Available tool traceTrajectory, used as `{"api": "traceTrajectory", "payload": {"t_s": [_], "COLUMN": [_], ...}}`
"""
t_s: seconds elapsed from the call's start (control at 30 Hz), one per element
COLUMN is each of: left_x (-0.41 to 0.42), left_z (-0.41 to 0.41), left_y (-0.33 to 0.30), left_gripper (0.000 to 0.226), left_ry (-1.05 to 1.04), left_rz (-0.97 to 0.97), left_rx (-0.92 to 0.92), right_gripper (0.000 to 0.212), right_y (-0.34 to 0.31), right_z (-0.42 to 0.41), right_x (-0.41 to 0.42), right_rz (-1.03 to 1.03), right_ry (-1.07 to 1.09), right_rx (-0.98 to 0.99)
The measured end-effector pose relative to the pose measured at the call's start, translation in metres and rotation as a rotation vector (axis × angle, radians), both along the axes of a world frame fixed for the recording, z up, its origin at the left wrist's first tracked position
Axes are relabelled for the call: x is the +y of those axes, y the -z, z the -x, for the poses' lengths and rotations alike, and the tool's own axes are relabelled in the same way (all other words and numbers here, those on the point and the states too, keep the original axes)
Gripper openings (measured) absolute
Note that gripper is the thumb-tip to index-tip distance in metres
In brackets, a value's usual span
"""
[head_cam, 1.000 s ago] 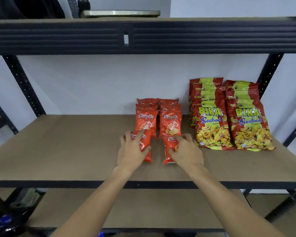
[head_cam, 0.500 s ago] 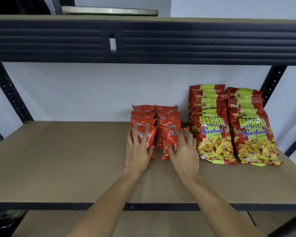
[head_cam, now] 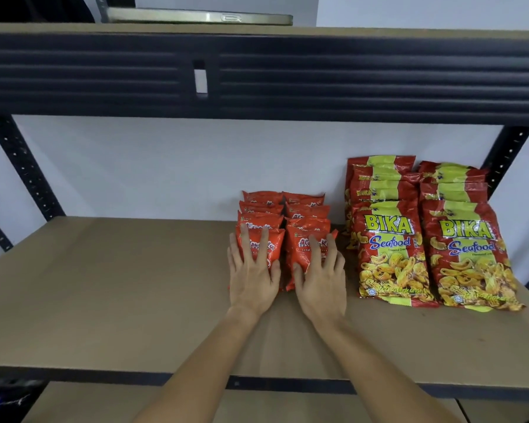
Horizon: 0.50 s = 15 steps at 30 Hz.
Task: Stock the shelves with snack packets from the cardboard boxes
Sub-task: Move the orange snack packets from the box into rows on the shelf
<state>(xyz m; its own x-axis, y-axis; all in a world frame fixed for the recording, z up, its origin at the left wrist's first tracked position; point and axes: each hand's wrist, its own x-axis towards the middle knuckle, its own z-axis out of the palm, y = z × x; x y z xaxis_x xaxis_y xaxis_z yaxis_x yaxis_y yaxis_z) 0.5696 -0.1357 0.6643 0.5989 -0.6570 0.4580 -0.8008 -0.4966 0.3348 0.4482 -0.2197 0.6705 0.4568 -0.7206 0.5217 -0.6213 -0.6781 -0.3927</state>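
Note:
Two rows of small orange-red snack packets stand on the brown shelf board [head_cam: 119, 285], leaning back toward the wall. My left hand [head_cam: 251, 276] presses flat with straight fingers on the front packet of the left row [head_cam: 274, 248]. My right hand [head_cam: 321, 279] presses the same way on the front packet of the right row [head_cam: 300, 254]. To the right stand two rows of large red and yellow BIKA Seafood packets [head_cam: 391, 254]. No cardboard box is in view.
The dark metal beam of the upper shelf [head_cam: 257, 74] hangs low over the packets. A flat metal object [head_cam: 196, 17] lies on the top shelf. Dark perforated uprights [head_cam: 25, 169] frame the bay. A lower shelf board [head_cam: 104, 404] shows beneath.
Both hands slid the two front small packets back from the shelf's middle and stood them up against their rows. The view rose and moved closer.

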Motion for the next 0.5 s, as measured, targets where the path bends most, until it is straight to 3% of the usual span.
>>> {"api": "traceTrajectory", "payload": {"t_s": [0.27, 0.5], "left_x": [0.022, 0.044], "left_z": [-0.012, -0.031], "left_y": [-0.004, 0.006], "left_gripper": [0.080, 0.084], "left_ry": [0.136, 0.251], "left_rz": [0.019, -0.099], "left_rx": [0.070, -0.066], "right_gripper": [0.086, 0.097], "right_y": [0.001, 0.008], "right_z": [0.024, 0.036], "right_x": [0.001, -0.014], "right_rz": [0.028, 0.000], "right_ry": [-0.095, -0.197], "right_rx": [0.172, 0.267]}}
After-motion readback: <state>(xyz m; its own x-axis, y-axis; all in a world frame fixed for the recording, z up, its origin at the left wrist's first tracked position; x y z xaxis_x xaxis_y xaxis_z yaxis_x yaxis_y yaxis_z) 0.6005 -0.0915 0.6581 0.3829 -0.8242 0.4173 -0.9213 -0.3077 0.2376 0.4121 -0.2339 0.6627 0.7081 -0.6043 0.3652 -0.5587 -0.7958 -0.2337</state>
